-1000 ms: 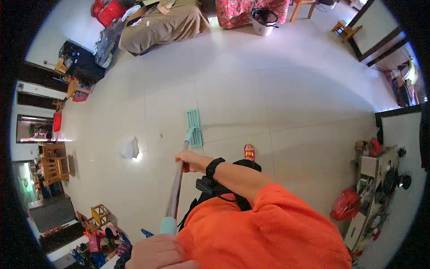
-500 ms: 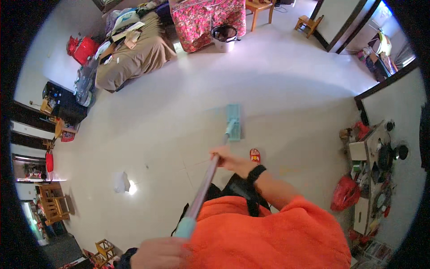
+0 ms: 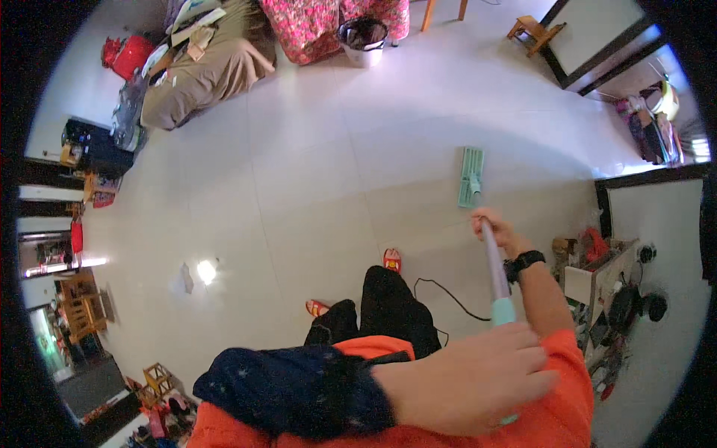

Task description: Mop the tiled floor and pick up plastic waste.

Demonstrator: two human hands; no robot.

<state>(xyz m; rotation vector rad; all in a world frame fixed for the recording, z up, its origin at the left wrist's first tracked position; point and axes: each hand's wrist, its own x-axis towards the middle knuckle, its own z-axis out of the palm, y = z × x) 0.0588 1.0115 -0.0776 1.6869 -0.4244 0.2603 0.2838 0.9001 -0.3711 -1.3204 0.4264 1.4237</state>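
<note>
A flat mop with a pale green rectangular head (image 3: 471,177) rests on the light tiled floor, ahead and to the right. Its grey pole (image 3: 494,261) runs back toward my body and ends in a green grip (image 3: 503,311). My right hand (image 3: 494,228), with a black band at the wrist, is wrapped round the pole low down, near the head. Crossing in front of my body, my left hand (image 3: 474,377) in a dark blue sleeve closes over the upper end at the grip. Part of the grip is hidden under that hand.
A crumpled white piece (image 3: 184,278) lies on the floor at left. A bin (image 3: 364,51) stands by the pink flowered cloth (image 3: 299,30), with a brown-covered bed (image 3: 198,86) beside it. A small wooden stool (image 3: 534,34) is far right. Shelves (image 3: 586,287) line the right wall; a black cord (image 3: 452,296) lies near my feet.
The mop head has moved to the right and a little farther away. Both my hands have swung right with the pole; my left hand now reaches across my body. Both feet now show.
</note>
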